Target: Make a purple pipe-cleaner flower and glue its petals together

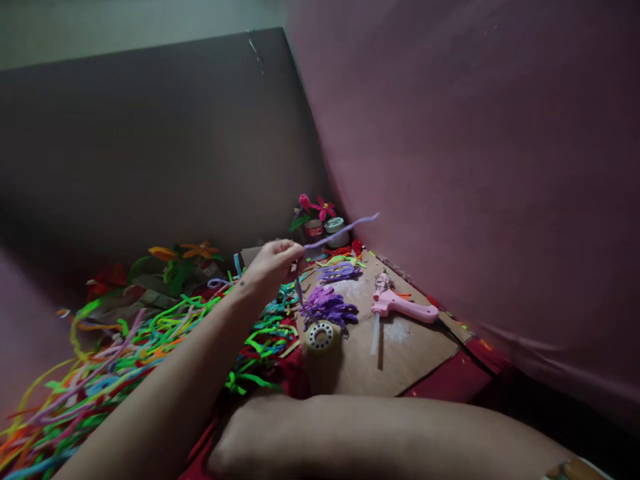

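Observation:
My left hand (280, 260) is closed in a pinch on a lavender pipe cleaner (345, 233). One end of it sticks out to the upper right, and another length hangs below the fingers. Beneath lies a bunch of folded purple pipe cleaners (331, 307) on a brown board (350, 370). Across the bottom of the view reaches my right arm, its hand (250, 430) low by the board's near left edge. That hand is blurred and its fingers are hidden. Close to the purple bunch sits a roll of tape (321, 338).
A pink hot glue gun (405, 308) lies on the board's right side, its black cord (470, 353) running off right. Many loose coloured pipe cleaners (125, 373) spread at left. Behind stand a lidded jar (337, 233) and pink pipe-cleaner flowers (324, 208). A wall (475, 167) borders the right.

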Demonstrator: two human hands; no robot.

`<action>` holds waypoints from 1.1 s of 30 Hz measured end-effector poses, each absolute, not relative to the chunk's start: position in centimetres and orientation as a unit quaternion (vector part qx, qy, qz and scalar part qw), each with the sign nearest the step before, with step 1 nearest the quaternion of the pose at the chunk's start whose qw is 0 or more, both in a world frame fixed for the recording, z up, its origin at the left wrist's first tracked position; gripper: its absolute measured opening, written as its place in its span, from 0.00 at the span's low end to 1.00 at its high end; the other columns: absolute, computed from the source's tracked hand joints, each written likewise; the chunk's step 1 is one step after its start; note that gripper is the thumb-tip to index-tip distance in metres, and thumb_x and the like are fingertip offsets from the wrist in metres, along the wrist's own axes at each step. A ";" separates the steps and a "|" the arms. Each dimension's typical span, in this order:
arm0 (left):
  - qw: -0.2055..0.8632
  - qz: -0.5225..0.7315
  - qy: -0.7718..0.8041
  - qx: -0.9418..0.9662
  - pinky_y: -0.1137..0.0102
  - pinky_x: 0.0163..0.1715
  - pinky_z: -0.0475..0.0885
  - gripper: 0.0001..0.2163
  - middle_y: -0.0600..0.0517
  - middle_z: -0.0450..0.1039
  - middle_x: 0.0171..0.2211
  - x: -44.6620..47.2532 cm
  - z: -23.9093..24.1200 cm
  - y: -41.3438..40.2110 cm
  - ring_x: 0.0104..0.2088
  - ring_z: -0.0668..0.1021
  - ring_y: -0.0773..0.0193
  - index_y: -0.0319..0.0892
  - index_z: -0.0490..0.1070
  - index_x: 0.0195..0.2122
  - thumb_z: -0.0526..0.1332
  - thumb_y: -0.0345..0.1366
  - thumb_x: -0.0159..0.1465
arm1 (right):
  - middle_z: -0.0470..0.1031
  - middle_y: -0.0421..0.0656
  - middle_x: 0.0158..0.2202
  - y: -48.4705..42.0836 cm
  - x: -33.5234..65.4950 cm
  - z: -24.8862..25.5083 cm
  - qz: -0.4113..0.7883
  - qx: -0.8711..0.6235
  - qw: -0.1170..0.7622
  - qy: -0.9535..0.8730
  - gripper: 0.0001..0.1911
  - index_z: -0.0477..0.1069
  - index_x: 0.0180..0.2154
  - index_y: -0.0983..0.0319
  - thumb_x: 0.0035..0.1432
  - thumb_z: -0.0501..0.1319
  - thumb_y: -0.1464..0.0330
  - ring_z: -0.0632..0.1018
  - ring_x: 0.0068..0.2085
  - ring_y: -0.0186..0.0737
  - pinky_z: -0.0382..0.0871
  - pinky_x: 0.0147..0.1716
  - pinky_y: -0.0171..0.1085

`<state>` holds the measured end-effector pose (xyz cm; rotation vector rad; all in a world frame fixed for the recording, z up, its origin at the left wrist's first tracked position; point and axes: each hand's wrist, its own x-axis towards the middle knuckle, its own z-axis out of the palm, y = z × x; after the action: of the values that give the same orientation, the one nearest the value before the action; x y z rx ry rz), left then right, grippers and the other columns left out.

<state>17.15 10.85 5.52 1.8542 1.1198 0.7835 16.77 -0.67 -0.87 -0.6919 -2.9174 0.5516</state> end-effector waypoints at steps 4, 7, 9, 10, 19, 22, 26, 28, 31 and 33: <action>0.500 0.391 0.304 0.710 0.77 0.20 0.62 0.06 0.59 0.57 0.16 14.8 9.8 7.2 0.18 0.64 0.75 0.40 0.62 0.25 0.59 0.35 0.53 | 0.69 0.38 0.20 -2.6 20.4 -0.5 0.402 -0.268 0.298 -0.823 0.08 0.69 0.23 0.65 0.46 0.52 0.74 0.69 0.22 0.30 0.57 0.17 0.27; 0.549 0.365 0.298 0.690 0.77 0.17 0.62 0.08 0.60 0.55 0.16 13.1 10.9 4.1 0.17 0.65 0.74 0.41 0.60 0.25 0.60 0.34 0.53 | 0.71 0.40 0.22 -3.1 23.5 -0.6 0.541 -0.306 0.515 -0.590 0.12 0.71 0.29 0.66 0.55 0.51 0.69 0.69 0.21 0.29 0.61 0.19 0.27; 0.569 0.326 0.326 0.681 0.79 0.12 0.56 0.09 0.60 0.55 0.16 12.3 10.5 2.2 0.14 0.60 0.76 0.42 0.59 0.27 0.60 0.36 0.54 | 0.74 0.44 0.34 -3.0 24.9 -0.4 0.493 -0.309 0.663 -0.472 0.13 0.70 0.39 0.64 0.56 0.54 0.64 0.73 0.30 0.32 0.67 0.28 0.31; 0.571 0.305 0.344 0.680 0.80 0.11 0.53 0.09 0.61 0.54 0.16 12.0 10.0 1.3 0.13 0.57 0.77 0.42 0.58 0.27 0.60 0.37 0.55 | 0.73 0.45 0.40 -2.9 25.3 -0.2 0.475 -0.298 0.693 -0.452 0.14 0.69 0.42 0.63 0.56 0.55 0.63 0.74 0.35 0.33 0.68 0.34 0.33; 0.481 0.309 0.428 0.700 0.79 0.12 0.48 0.11 0.61 0.53 0.14 10.9 7.0 -3.1 0.13 0.54 0.77 0.42 0.55 0.24 0.56 0.39 0.58 | 0.73 0.43 0.45 -6.1 22.7 0.6 0.355 -0.241 0.756 -0.495 0.16 0.69 0.44 0.59 0.54 0.52 0.76 0.72 0.48 0.38 0.62 0.52 0.46; 0.541 0.293 0.419 0.668 0.78 0.12 0.44 0.13 0.62 0.50 0.14 10.1 6.9 -3.6 0.14 0.51 0.77 0.42 0.53 0.22 0.54 0.41 0.59 | 0.72 0.43 0.48 -6.3 22.4 -0.9 0.321 -0.251 0.745 -0.527 0.18 0.69 0.46 0.58 0.54 0.53 0.77 0.70 0.51 0.39 0.60 0.55 0.46; 0.591 0.285 0.403 0.638 0.77 0.13 0.41 0.14 0.62 0.46 0.15 9.3 6.5 -3.8 0.14 0.48 0.76 0.43 0.51 0.22 0.53 0.41 0.60 | 0.70 0.41 0.51 -6.4 22.6 -2.5 0.366 -0.223 0.715 -0.552 0.18 0.69 0.46 0.55 0.55 0.55 0.75 0.69 0.52 0.40 0.60 0.54 0.48; 0.596 0.283 0.406 0.633 0.77 0.13 0.42 0.13 0.63 0.46 0.14 9.1 6.2 -3.8 0.14 0.47 0.76 0.43 0.52 0.23 0.53 0.42 0.60 | 0.67 0.41 0.54 -6.9 22.6 -2.6 0.363 -0.224 0.687 -0.588 0.18 0.69 0.47 0.54 0.54 0.58 0.73 0.67 0.55 0.41 0.58 0.55 0.48; 0.538 0.288 0.412 0.676 0.77 0.13 0.46 0.11 0.62 0.49 0.15 8.8 5.7 -3.9 0.15 0.50 0.74 0.43 0.56 0.25 0.53 0.43 0.59 | 0.70 0.42 0.51 -7.5 22.2 -1.5 0.353 -0.219 0.709 -0.569 0.11 0.71 0.43 0.57 0.58 0.56 0.68 0.67 0.54 0.40 0.55 0.56 0.46; 0.457 0.282 0.395 0.745 0.76 0.16 0.52 0.11 0.59 0.54 0.17 8.4 5.1 -4.4 0.17 0.56 0.72 0.41 0.59 0.25 0.53 0.42 0.59 | 0.77 0.43 0.35 -7.5 22.1 -0.3 0.431 -0.184 0.740 -0.483 0.14 0.72 0.38 0.60 0.61 0.50 0.62 0.76 0.41 0.37 0.65 0.47 0.42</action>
<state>8.45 -4.36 5.11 1.8364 0.9737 0.6956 22.05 -7.46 -0.28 -0.4038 -1.0590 0.9448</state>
